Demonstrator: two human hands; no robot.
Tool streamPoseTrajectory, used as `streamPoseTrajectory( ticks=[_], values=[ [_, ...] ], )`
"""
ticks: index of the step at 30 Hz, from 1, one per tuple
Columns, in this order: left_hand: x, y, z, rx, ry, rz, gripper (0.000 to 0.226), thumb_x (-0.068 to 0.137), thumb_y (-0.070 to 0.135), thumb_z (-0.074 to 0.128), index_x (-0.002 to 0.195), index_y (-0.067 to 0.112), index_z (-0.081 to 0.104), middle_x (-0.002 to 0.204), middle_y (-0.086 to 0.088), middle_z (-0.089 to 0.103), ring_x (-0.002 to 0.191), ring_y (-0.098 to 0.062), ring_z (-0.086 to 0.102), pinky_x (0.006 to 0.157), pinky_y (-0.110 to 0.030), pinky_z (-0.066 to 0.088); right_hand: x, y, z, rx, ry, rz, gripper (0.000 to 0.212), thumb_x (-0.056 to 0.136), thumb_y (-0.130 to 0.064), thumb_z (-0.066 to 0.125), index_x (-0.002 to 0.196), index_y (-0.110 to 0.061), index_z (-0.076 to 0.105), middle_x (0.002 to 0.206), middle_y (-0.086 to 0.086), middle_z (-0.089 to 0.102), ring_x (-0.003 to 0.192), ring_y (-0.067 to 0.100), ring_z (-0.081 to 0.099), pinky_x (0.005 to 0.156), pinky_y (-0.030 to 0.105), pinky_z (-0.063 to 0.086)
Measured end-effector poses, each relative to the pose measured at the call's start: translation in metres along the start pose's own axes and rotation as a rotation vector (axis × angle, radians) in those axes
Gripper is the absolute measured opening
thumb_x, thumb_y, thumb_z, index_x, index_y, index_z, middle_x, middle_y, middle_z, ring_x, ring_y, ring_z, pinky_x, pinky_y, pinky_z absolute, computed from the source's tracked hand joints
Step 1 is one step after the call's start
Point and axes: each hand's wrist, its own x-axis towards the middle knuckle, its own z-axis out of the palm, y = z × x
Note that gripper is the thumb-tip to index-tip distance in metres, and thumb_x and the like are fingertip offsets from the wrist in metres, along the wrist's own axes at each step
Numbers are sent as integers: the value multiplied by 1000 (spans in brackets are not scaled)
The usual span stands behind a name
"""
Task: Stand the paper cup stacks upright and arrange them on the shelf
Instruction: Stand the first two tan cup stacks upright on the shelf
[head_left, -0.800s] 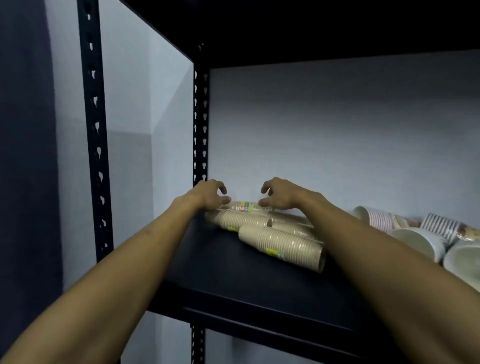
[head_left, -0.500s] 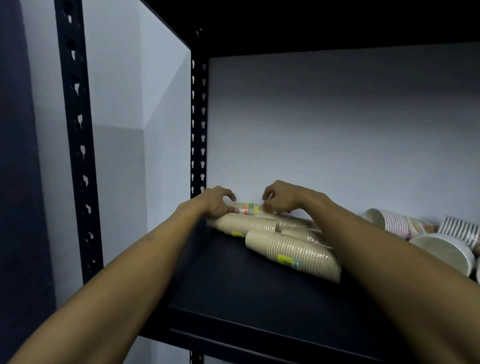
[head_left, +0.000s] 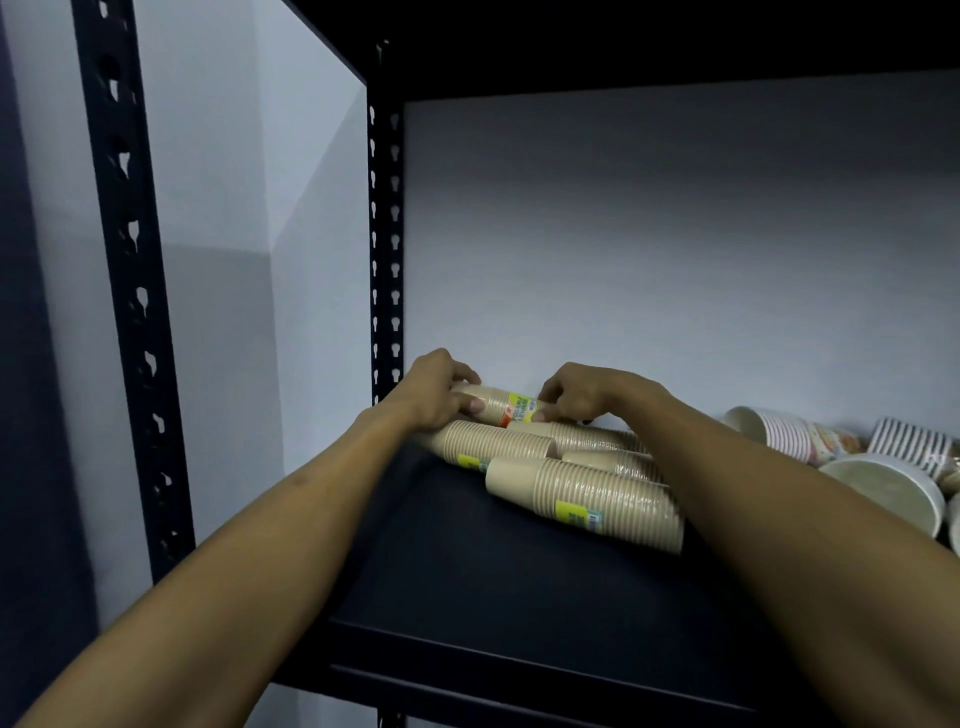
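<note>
Several stacks of tan paper cups lie on their sides on the black shelf (head_left: 467, 582). The rearmost stack (head_left: 506, 404), with a green and orange label, lies by the back wall. My left hand (head_left: 439, 392) grips its left end and my right hand (head_left: 582, 395) grips its right end. In front of it lie another tan stack (head_left: 498, 448) and a larger one (head_left: 592, 493) nearest me. My right forearm hides parts of further stacks behind it.
At the right lie striped cup stacks (head_left: 784, 431) (head_left: 914, 444) and a white bowl stack (head_left: 883, 488), all on their sides. A perforated black post (head_left: 385, 249) stands at the shelf's back left corner, another (head_left: 130, 291) at the front left. A shelf board runs overhead.
Both hands have come down from hovering over the rearmost labelled stack and closed around its two ends. The view has shifted closer to the shelf.
</note>
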Motion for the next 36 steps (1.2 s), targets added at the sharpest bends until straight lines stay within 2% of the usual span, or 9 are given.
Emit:
streamPoseTrajectory(
  ticks=[5, 8, 11, 15, 20, 25, 30, 33, 36],
  values=[
    [1, 0, 0, 17, 69, 45, 47, 78, 32, 82, 121, 22, 69, 111, -3, 51, 105, -24, 59, 87, -25, 41, -7, -1, -4, 54, 9, -31, 54, 92, -38, 66, 137, -10, 57, 127, 8, 63, 108, 24, 62, 89, 33, 52],
    [-3, 0, -8, -151, 63, -75, 62, 78, 44, 79, 132, 22, 57, 122, -6, 52, 112, -24, 58, 90, -31, 46, -15, 5, -11, 111, 61, -45, 48, 93, -36, 65, 133, -9, 59, 119, 8, 64, 100, 24, 62, 83, 34, 54],
    [-12, -4, -24, -346, -121, -284, 73, 73, 59, 76, 131, 23, 53, 123, -1, 55, 114, -22, 56, 91, -35, 47, -24, 14, -14, 201, 104, -37, 44, 93, -35, 66, 129, -10, 60, 117, 9, 65, 102, 27, 65, 86, 38, 56],
    [-26, -12, -34, -332, -445, -206, 76, 47, 68, 86, 113, 33, 70, 117, 6, 69, 117, -13, 59, 102, -30, 43, -39, 19, -13, 272, 151, -71, 43, 92, -35, 66, 127, -9, 62, 112, 10, 66, 91, 21, 64, 74, 31, 54],
    [-34, -9, -39, -267, -565, -203, 65, 50, 45, 91, 110, 36, 70, 121, 1, 66, 113, -17, 62, 96, -30, 49, -58, 20, -20, 322, 218, -117, 42, 93, -33, 66, 127, -7, 61, 111, 11, 68, 92, 20, 64, 74, 29, 53],
    [-44, -19, -39, -288, -440, -235, 66, 42, 40, 96, 103, 31, 72, 113, -12, 66, 104, -27, 66, 95, -37, 54, -80, 22, -25, 401, 303, -154, 44, 93, -32, 66, 126, -4, 62, 111, 14, 69, 101, 29, 66, 83, 41, 56],
    [-59, -9, -51, -640, -220, -254, 72, 47, 10, 97, 111, 3, 64, 104, -16, 67, 91, -26, 69, 77, -31, 59, -97, 23, -26, 466, 335, -162, 45, 92, -34, 67, 126, -4, 62, 111, 13, 69, 103, 30, 67, 86, 44, 55],
    [-66, 1, -56, -798, -119, -258, 77, 46, 8, 93, 116, -1, 60, 104, -18, 67, 90, -28, 72, 85, -40, 59, -105, 23, -24, 497, 346, -166, 46, 92, -34, 67, 126, -5, 61, 111, 11, 70, 99, 25, 68, 84, 41, 56],
    [-71, 12, -58, -857, -64, -263, 74, 47, 11, 92, 114, 0, 62, 110, -16, 70, 101, -26, 71, 92, -36, 56, -113, 21, -21, 542, 363, -180, 44, 92, -33, 67, 124, -4, 62, 109, 12, 70, 93, 22, 68, 76, 35, 55]
  ],
)
